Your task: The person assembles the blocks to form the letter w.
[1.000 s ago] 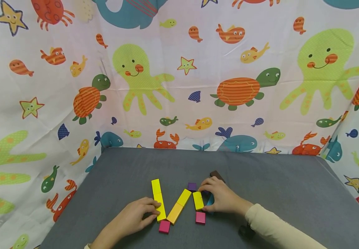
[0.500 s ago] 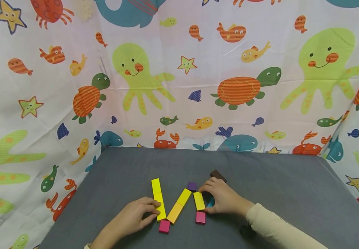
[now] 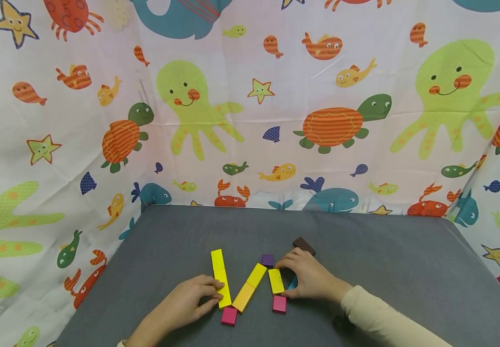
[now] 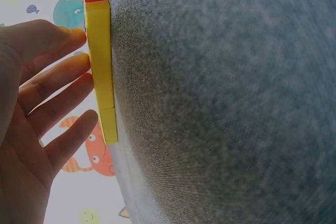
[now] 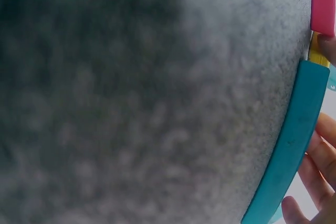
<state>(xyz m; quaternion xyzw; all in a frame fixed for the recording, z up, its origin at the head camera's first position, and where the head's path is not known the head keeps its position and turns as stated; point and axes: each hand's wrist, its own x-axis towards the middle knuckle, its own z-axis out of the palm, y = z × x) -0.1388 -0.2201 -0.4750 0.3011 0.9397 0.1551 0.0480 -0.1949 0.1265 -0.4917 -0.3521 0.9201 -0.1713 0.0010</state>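
My left hand [image 3: 193,296] rests its fingertips against the left yellow column [image 3: 221,282], made of two yellow blocks end to end; in the left wrist view its fingers [image 4: 60,77] are spread and fairly straight. A second leaning pair, a yellow block [image 3: 256,275] and an orange-yellow block [image 3: 243,297], meets it in a V above a pink block [image 3: 229,316]. With thumb and index finger my right hand [image 3: 308,274] pinches a short yellow block [image 3: 276,281] by its ends. This block stands between a purple block [image 3: 268,260] and another pink block [image 3: 279,304].
A long teal block [image 5: 291,135] lies under my right palm, mostly hidden from the head view. Behind the right hand is a dark brown block [image 3: 304,246]. Near the right sleeve sits a small black object [image 3: 343,324]. A sea-animal curtain [image 3: 250,120] borders the grey table [image 3: 180,231].
The short yellow block shifts and turns very slightly under my right fingers. My right hand has dipped a little, showing more of the brown block. My left hand stays still.
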